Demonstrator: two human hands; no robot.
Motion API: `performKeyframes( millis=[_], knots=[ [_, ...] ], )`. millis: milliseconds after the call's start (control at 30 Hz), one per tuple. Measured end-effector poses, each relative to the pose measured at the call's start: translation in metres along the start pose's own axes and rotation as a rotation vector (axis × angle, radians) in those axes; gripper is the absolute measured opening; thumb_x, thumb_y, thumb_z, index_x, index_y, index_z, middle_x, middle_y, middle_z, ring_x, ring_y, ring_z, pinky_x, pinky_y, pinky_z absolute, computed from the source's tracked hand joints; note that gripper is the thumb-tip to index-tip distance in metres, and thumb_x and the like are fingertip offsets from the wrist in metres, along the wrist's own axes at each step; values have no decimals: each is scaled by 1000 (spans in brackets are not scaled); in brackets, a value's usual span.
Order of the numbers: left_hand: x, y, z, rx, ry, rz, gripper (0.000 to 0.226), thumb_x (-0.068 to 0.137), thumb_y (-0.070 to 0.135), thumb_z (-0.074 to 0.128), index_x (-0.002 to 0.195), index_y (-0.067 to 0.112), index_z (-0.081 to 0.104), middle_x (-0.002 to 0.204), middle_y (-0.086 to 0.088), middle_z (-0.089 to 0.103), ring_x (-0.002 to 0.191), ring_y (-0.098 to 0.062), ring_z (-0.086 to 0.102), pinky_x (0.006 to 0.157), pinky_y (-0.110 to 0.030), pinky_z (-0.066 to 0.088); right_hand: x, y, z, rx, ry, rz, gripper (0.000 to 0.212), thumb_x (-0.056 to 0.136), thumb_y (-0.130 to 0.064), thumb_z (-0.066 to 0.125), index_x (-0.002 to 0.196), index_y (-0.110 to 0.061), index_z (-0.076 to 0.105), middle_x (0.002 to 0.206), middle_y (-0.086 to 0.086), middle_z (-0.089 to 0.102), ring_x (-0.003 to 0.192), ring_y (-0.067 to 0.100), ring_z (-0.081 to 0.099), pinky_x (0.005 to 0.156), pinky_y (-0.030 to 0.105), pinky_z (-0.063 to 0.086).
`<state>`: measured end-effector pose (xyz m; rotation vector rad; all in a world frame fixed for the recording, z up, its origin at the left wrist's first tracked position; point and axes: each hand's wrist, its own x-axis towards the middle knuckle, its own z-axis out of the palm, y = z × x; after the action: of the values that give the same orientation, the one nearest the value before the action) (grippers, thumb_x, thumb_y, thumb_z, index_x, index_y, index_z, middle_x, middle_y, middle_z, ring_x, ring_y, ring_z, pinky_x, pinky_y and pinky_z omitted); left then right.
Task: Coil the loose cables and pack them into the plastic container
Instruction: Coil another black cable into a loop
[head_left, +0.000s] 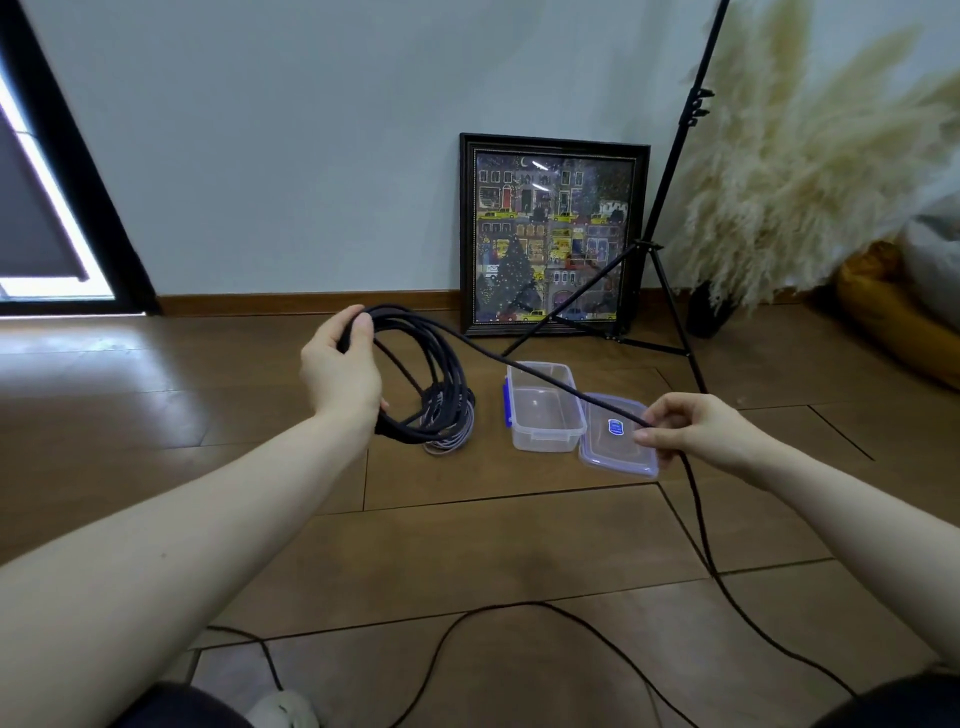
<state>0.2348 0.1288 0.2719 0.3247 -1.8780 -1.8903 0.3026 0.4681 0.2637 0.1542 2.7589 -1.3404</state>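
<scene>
The left hand (340, 364) grips the black cable (431, 387) by the top of its gathered loops, keeping them hanging together just above the floor (467, 545). The right hand (691, 434) pinches the free run at three o'clock, likely feeding the next loop. The container (543, 408) sits open between them, lid (618, 436) beside it; slack trails toward six o'clock.
</scene>
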Motion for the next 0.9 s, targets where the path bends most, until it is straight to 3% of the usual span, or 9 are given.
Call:
performKeyframes(
  millis=[133, 233, 367, 500, 567, 633, 733, 833, 900],
  knots=[
    [4, -3, 2, -1, 94, -71, 23, 101, 30, 52, 120, 28, 66, 113, 5, 66, 65, -32, 57, 31, -20, 38, 1, -1, 0, 29, 74, -39, 11, 87, -7, 70, 92, -8, 60, 72, 7, 69, 66, 18, 66, 75, 32, 52],
    [0, -3, 7, 23, 84, -104, 25, 101, 31, 53, 121, 28, 67, 111, 7, 67, 50, -24, 53, 33, -20, 39, 2, -9, 4, 1, 118, -89, 8, 88, -4, 68, 89, -5, 61, 76, 8, 66, 62, 15, 60, 65, 27, 53],
    [-12, -1, 15, 91, -44, -60, 25, 99, 32, 57, 122, 28, 67, 111, 3, 67, 49, -24, 52, 32, -19, 37, 0, -20, 7, -170, 141, -174, 6, 86, -9, 72, 83, -11, 66, 73, -3, 63, 60, 6, 51, 57, 16, 41],
    [-24, 3, 21, 162, -190, -4, 25, 95, 31, 63, 120, 31, 68, 118, 2, 68, 79, -42, 63, 35, -20, 39, -3, -33, 8, -336, 74, -243, 12, 87, -9, 69, 79, -16, 66, 78, -3, 64, 73, 11, 55, 66, 25, 41],
    [-29, 4, 23, 187, -244, 3, 27, 94, 28, 65, 120, 29, 68, 117, 1, 68, 83, -43, 64, 39, -21, 43, -4, -40, 9, -394, 31, -293, 14, 88, -8, 68, 79, -18, 66, 82, -5, 65, 79, 11, 57, 70, 22, 43],
    [-33, 4, 26, 202, -291, 6, 28, 93, 25, 67, 121, 28, 69, 115, 0, 69, 75, -38, 63, 44, -22, 46, -5, -47, 11, -415, -8, -345, 15, 89, -9, 67, 80, -21, 66, 86, -7, 66, 84, 12, 60, 76, 25, 46],
    [-39, 2, 31, 199, -339, 8, 26, 93, 24, 67, 118, 27, 70, 111, -1, 69, 50, -18, 51, 34, -19, 39, -8, -56, 17, -404, -71, -417, 23, 88, -11, 68, 76, -30, 65, 82, -14, 63, 84, 4, 58, 80, 31, 47],
    [-47, 1, 37, 196, -404, 8, 25, 94, 25, 66, 119, 26, 69, 104, -1, 71, 32, -13, 48, 34, -19, 38, -10, -64, 26, -430, -136, -485, 18, 87, -14, 70, 77, -29, 67, 81, -16, 59, 86, 4, 55, 80, 32, 46],
    [-52, 1, 42, 188, -441, -5, 27, 95, 25, 65, 122, 25, 67, 84, -5, 73, 31, -16, 49, 36, -22, 41, -11, -68, 33, -455, -161, -536, 18, 87, -15, 70, 77, -30, 66, 82, -19, 56, 86, 0, 53, 78, 29, 43]
  ],
)
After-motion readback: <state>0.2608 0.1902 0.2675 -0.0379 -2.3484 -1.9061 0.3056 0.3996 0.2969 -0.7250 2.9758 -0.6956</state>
